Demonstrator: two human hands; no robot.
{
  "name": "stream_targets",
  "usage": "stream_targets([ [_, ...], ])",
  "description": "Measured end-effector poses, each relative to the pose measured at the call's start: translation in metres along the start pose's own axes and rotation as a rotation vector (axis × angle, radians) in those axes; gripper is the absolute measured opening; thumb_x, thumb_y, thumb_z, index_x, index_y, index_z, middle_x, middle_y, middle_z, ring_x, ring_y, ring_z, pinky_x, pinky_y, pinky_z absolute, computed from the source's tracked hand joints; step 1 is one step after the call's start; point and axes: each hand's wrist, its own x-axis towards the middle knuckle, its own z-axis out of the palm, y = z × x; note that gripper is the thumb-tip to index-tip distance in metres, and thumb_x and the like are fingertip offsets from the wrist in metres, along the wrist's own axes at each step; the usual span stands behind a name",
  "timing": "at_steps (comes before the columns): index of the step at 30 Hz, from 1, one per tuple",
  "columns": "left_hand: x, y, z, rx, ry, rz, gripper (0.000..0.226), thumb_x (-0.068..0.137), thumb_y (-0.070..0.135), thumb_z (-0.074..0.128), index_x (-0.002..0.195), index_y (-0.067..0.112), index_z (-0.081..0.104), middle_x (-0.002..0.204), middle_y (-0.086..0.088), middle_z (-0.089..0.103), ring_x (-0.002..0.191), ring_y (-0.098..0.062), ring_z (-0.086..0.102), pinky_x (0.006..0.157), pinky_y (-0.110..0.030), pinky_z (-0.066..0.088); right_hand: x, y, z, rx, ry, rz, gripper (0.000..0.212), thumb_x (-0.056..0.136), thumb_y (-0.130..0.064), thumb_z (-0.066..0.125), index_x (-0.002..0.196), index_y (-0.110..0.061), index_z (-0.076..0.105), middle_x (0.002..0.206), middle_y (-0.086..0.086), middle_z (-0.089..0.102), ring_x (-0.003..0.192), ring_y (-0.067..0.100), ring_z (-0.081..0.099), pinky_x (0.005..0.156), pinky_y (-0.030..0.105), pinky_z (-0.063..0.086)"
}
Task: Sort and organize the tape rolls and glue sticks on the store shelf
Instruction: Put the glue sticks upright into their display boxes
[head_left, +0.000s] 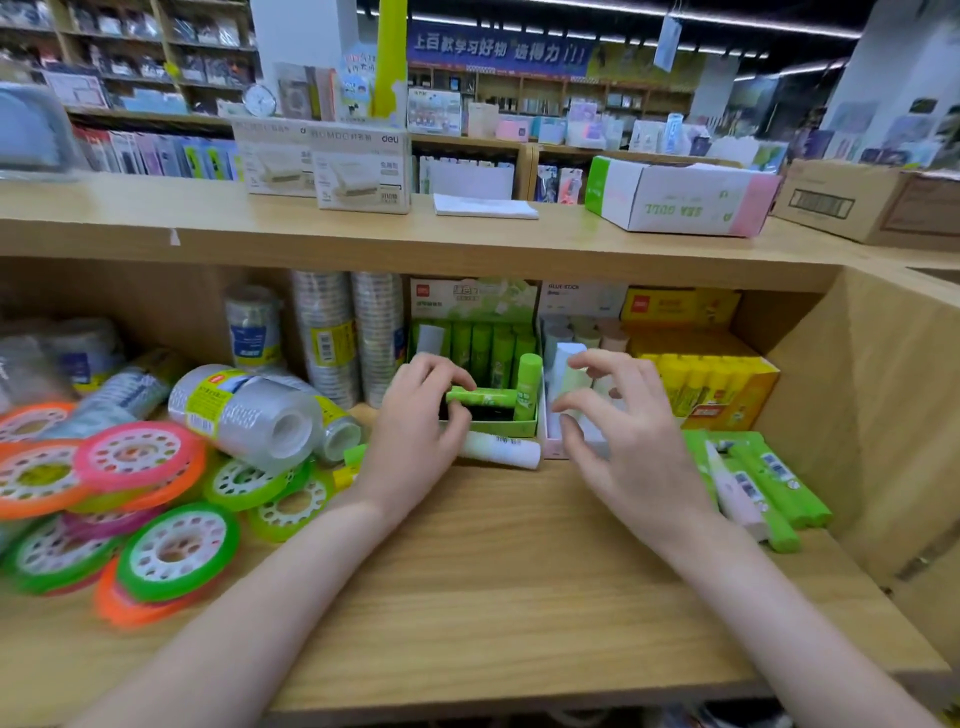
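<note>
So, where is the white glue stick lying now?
The white glue stick lies on the shelf board in front of the green box, between the left hand and right hand.

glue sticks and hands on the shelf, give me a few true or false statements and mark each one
1. The left hand holds a green glue stick lying sideways over the green box. True.
2. The right hand has its grip on a yellow glue stick. False: it holds nothing, fingers spread.
3. A white glue stick lies in front of the green box. True.
4. The flat tape rolls are stacked at the right. False: they lie at the left.
</note>
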Motion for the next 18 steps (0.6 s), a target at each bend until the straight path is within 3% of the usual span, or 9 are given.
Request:
stream_targets([
  [3, 0.001, -0.001, 0.001, -0.033, 0.009, -0.031, 0.019, 0.081, 0.01, 0.044, 0.091, 0.007, 0.06, 0.091, 0.004, 0.047, 0.084, -0.011, 0.049, 0.079, -0.026, 0.041, 0.003, -0.008, 0.006, 0.045, -0.013, -0.034, 0.021, 0.083, -0.027, 0.053, 0.09, -0.01, 0.064, 0.101, 0.006, 0.058, 0.095, 0.017, 0.044, 0.081, 0.024, 0.038],
  [8, 0.002, -0.003, 0.001, -0.13, 0.074, -0.115, 0.018, 0.083, 0.003, 0.044, 0.088, 0.007, 0.061, 0.09, 0.003, 0.049, 0.071, -0.001, 0.047, 0.071, -0.019, 0.04, -0.011, -0.008, 0.03, 0.037, -0.392, -0.064, 0.025, 0.079, -0.023, 0.067, 0.1, -0.011, 0.061, 0.09, 0.002, 0.066, 0.094, 0.016, 0.038, 0.08, 0.04, 0.048],
  [10, 0.003, -0.003, -0.001, -0.137, 0.064, -0.135, 0.018, 0.086, -0.001, 0.046, 0.088, 0.008, 0.061, 0.091, 0.003, 0.049, 0.072, 0.0, 0.048, 0.071, -0.017, 0.038, -0.014, -0.001, 0.021, 0.136, -0.446, 0.045, 0.023, 0.08, -0.02, 0.069, 0.102, -0.016, 0.061, 0.093, -0.003, 0.062, 0.099, 0.011, 0.039, 0.088, 0.034, 0.041],
  [14, 0.004, -0.003, 0.003, -0.046, -0.03, -0.08, 0.02, 0.084, 0.002, 0.045, 0.094, 0.007, 0.061, 0.095, 0.004, 0.047, 0.083, -0.011, 0.049, 0.078, -0.019, 0.036, -0.018, 0.014, -0.01, 0.522, -0.277, 0.401, 0.031, 0.077, -0.002, 0.07, 0.09, -0.028, 0.06, 0.092, -0.013, 0.061, 0.087, -0.001, 0.054, 0.077, 0.011, 0.041],
  [16, 0.005, -0.003, 0.005, 0.01, -0.073, -0.047, 0.025, 0.081, 0.008, 0.042, 0.097, 0.008, 0.061, 0.098, 0.001, 0.05, 0.092, -0.016, 0.05, 0.083, -0.026, 0.039, -0.018, 0.016, -0.02, 0.851, -0.173, 0.611, 0.029, 0.079, 0.007, 0.063, 0.094, -0.017, 0.06, 0.092, -0.004, 0.062, 0.08, 0.002, 0.058, 0.073, 0.013, 0.047],
  [18, 0.005, -0.002, 0.005, 0.031, -0.103, -0.035, 0.027, 0.08, 0.01, 0.042, 0.099, 0.009, 0.061, 0.101, -0.001, 0.052, 0.095, -0.017, 0.05, 0.084, -0.033, 0.042, -0.019, 0.02, -0.025, 1.182, -0.039, 0.778, 0.036, 0.073, 0.005, 0.064, 0.105, -0.011, 0.056, 0.094, 0.004, 0.062, 0.085, 0.01, 0.062, 0.079, 0.022, 0.053],
])
